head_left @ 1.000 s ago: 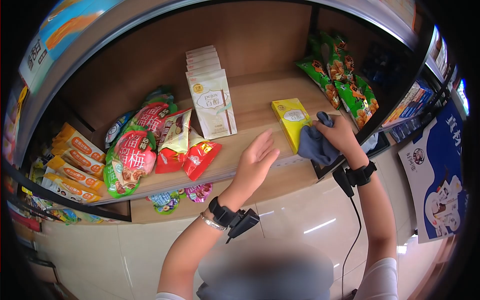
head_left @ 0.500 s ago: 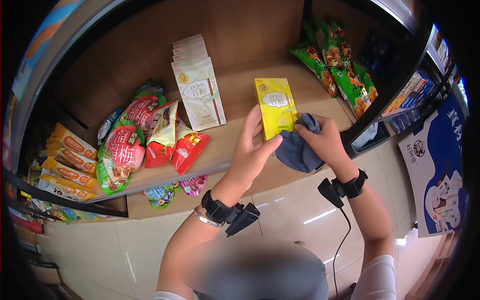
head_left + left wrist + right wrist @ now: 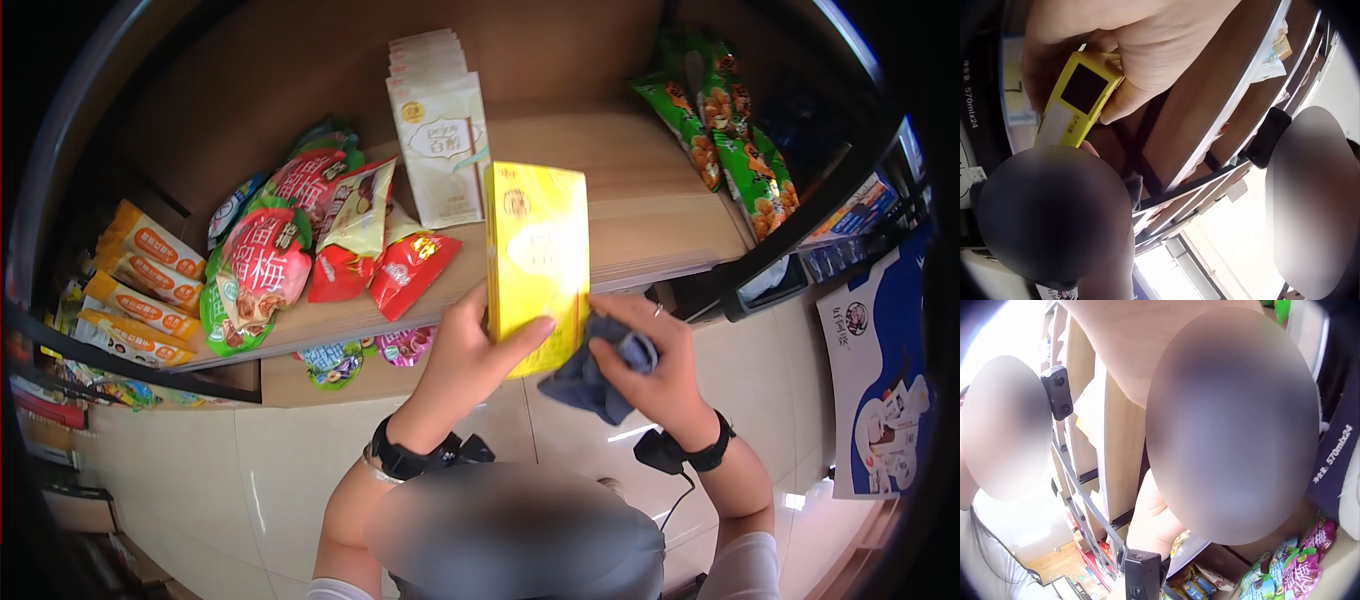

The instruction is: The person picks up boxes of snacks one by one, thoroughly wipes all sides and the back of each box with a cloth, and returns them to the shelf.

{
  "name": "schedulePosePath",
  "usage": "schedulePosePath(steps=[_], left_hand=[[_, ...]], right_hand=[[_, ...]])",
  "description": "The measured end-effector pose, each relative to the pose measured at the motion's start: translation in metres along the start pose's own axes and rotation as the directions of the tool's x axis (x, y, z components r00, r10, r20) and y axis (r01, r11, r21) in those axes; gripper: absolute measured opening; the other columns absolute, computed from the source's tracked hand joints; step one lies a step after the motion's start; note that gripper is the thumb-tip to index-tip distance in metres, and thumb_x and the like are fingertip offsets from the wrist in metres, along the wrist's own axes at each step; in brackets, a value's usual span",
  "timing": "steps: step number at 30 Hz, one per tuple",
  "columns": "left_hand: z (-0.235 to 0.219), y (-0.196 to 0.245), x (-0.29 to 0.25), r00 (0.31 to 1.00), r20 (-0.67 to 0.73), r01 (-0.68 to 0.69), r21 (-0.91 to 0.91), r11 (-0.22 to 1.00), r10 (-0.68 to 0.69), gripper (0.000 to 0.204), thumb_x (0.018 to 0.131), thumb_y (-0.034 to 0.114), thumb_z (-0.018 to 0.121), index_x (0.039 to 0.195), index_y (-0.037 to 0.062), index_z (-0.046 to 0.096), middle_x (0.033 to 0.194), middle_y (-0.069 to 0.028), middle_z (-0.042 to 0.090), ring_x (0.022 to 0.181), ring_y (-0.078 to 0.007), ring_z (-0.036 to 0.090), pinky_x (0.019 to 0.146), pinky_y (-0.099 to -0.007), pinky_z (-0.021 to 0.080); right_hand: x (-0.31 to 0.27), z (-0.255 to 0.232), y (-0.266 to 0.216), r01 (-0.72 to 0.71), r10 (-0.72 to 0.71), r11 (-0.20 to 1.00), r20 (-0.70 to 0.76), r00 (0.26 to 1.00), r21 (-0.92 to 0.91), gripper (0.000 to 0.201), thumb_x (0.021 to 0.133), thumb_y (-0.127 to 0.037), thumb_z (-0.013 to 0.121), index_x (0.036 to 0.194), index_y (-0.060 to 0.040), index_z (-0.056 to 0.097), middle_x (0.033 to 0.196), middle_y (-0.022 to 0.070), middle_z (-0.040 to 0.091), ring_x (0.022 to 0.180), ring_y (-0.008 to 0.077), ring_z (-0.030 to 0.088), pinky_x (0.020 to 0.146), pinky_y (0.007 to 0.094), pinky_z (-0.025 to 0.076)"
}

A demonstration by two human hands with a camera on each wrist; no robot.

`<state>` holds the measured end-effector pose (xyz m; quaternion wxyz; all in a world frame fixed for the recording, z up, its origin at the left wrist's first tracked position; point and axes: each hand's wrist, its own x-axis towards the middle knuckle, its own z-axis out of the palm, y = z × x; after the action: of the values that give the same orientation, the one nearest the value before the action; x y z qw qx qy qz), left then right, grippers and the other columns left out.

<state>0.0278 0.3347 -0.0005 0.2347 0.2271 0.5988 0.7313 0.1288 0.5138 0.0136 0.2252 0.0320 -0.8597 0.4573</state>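
The left hand [image 3: 465,355] grips the lower left part of a yellow box [image 3: 540,255], its thumb lying across the front face. That box is held up in front of the shelf edge, tilted slightly. In the left wrist view one end of the yellow box [image 3: 1085,84] shows beneath the left hand [image 3: 1129,44]. A grey-blue cloth [image 3: 600,375] is bunched in the right hand [image 3: 650,365], against the box's lower right side. Blur hides most of the right wrist view's middle, including the cloth.
White boxes [image 3: 440,150] stand in a row on the wooden shelf [image 3: 640,225]. Red and green snack bags [image 3: 265,260] lie left of them, orange packets [image 3: 150,285] farther left. Green bags [image 3: 720,140] lean at the right by a black shelf post.
The left hand has come to the yellow box and taken hold of it. The box has been lifted off the shelf toward the body, and the right hand with the cloth has moved along beside it.
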Motion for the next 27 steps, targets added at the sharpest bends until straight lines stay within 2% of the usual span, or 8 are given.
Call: schedulePosePath(steps=[6,10,13,15,17,23,25,27], left_hand=[[-0.041,-0.025,-0.063,0.976,0.161,0.151,-0.027,0.988,-0.145,0.061,0.09,0.008,0.061,0.142,0.0014,0.03,0.135,-0.0107,0.049,0.123,-0.016,0.047,0.102,-0.0336,0.04],[-0.054,-0.055,-0.094,0.9,0.28,0.413,-0.308,0.857,-0.333,0.071,0.089,0.005,0.06,0.147,0.0041,0.018,0.143,-0.0106,0.04,0.131,-0.02,0.041,0.106,-0.0368,0.036],[-0.06,-0.079,-0.109,0.887,0.3,0.439,-0.318,0.841,-0.35,0.073,0.089,0.005,0.06,0.148,0.0055,0.017,0.142,-0.0104,0.041,0.13,-0.0201,0.042,0.106,-0.0371,0.036],[-0.061,-0.08,-0.11,0.881,0.305,0.461,-0.377,0.804,-0.362,0.074,0.088,0.003,0.059,0.149,0.0067,0.017,0.139,-0.0098,0.043,0.128,-0.0195,0.044,0.105,-0.0365,0.038],[-0.064,-0.081,-0.112,0.874,0.285,0.482,-0.413,0.773,-0.393,0.075,0.086,-0.001,0.056,0.149,0.0074,0.016,0.137,-0.0093,0.044,0.127,-0.0193,0.045,0.105,-0.037,0.039],[-0.081,-0.1,-0.119,0.867,0.285,0.499,-0.481,0.721,-0.409,0.078,0.081,-0.003,0.056,0.148,0.0079,0.018,0.136,-0.0094,0.044,0.128,-0.0206,0.045,0.104,-0.0386,0.04],[-0.082,-0.105,-0.118,0.866,0.327,0.495,-0.447,0.745,-0.379,0.076,0.082,0.001,0.057,0.147,0.0077,0.019,0.136,-0.0099,0.045,0.127,-0.021,0.046,0.104,-0.0384,0.041],[-0.083,-0.113,-0.118,0.86,0.32,0.507,-0.457,0.731,-0.397,0.073,0.083,0.004,0.055,0.147,0.0077,0.021,0.135,-0.0097,0.046,0.125,-0.0211,0.047,0.102,-0.0384,0.042]], right_hand=[[-0.022,0.027,-0.005,0.048,-0.072,0.995,0.311,0.948,0.084,0.029,0.068,0.001,0.072,0.097,-0.0024,0.067,0.093,0.0132,0.067,0.085,0.0272,0.065,0.079,0.0331,0.051],[-0.026,0.03,0.0,0.063,-0.094,0.987,0.213,0.972,0.149,0.035,0.071,0.0,0.071,0.104,-0.0004,0.062,0.096,0.0147,0.064,0.089,0.0262,0.064,0.082,0.0331,0.05],[-0.039,0.066,0.001,-0.101,0.175,0.908,-0.15,0.973,0.407,0.043,0.074,0.0,0.07,0.115,-0.0006,0.055,0.104,0.0166,0.061,0.093,0.0283,0.062,0.085,0.0347,0.049],[-0.037,0.086,0.006,0.173,-0.172,0.985,-0.053,0.984,0.018,0.051,0.074,-0.005,0.075,0.119,-0.0015,0.051,0.111,0.0175,0.056,0.098,0.0337,0.057,0.087,0.041,0.047],[-0.043,0.104,0.0,0.346,-0.276,0.893,0.258,0.926,-0.287,0.06,0.072,-0.005,0.073,0.125,-0.0021,0.047,0.113,0.019,0.054,0.098,0.0347,0.055,0.089,0.0426,0.046],[-0.059,0.135,0.042,0.434,-0.388,0.895,0.3,0.872,-0.103,0.056,0.065,-0.003,0.076,0.115,-0.0037,0.051,0.111,0.0175,0.054,0.096,0.0374,0.054,0.085,0.0449,0.046],[-0.047,0.143,0.044,0.343,-0.334,0.924,0.08,0.939,-0.169,0.044,0.069,0.0,0.073,0.108,-0.004,0.053,0.107,0.0161,0.055,0.092,0.0355,0.054,0.079,0.0434,0.046],[-0.039,0.146,0.038,0.302,-0.281,0.921,0.12,0.952,-0.244,0.047,0.061,-0.001,0.072,0.104,-0.0032,0.054,0.108,0.0154,0.053,0.092,0.0342,0.052,0.079,0.0421,0.047]])
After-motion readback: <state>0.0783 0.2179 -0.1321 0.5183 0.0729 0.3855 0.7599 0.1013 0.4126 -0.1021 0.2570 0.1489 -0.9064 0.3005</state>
